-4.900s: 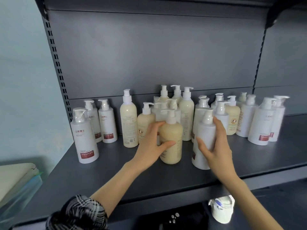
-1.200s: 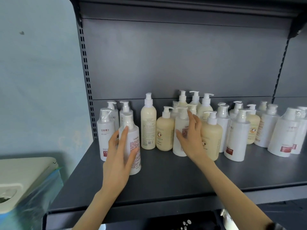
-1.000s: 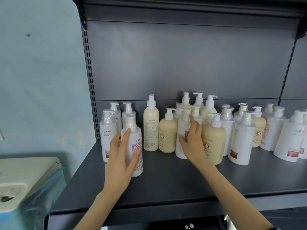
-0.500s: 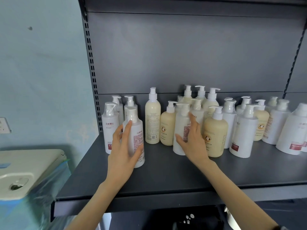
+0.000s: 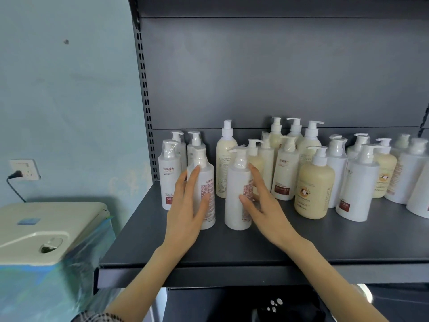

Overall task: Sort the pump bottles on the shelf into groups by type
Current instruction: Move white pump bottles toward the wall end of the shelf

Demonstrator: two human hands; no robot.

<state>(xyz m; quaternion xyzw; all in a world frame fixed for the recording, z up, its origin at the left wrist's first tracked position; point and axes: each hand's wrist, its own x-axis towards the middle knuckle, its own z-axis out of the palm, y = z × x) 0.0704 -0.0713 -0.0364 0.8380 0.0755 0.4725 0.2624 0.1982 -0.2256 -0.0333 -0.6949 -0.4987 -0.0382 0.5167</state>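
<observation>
**Two white bottles held just in front of the tall cream bottle**

In the head view we take the tall cream bottle (image 5: 225, 163) as our mark. Both hands reach over the shelf (image 5: 232, 249) to just in front of it. The left hand (image 5: 185, 212) holds the first white bottle (image 5: 207, 180), which stands upright in front and to the left of the mark. Its long fingers lie up the bottle's left side and its thumb presses the front. The right hand (image 5: 267, 210) holds the second white bottle (image 5: 234, 182), upright in front and slightly right of the mark, with the thumb on the front and the fingers round the right side. We see the two bottles just beside each other, with a narrow gap between. Left of the mark stand three more white bottles (image 5: 169, 182); right of it, cream and white bottles (image 5: 313, 189) are mixed.

We cannot read the labels on the two held bottles, which are turned sideways and partly under the thumbs. Several bottles behind the mixed cluster show only their pumps. The farthest-right bottle (image 5: 422, 191) is cut by the frame edge
</observation>
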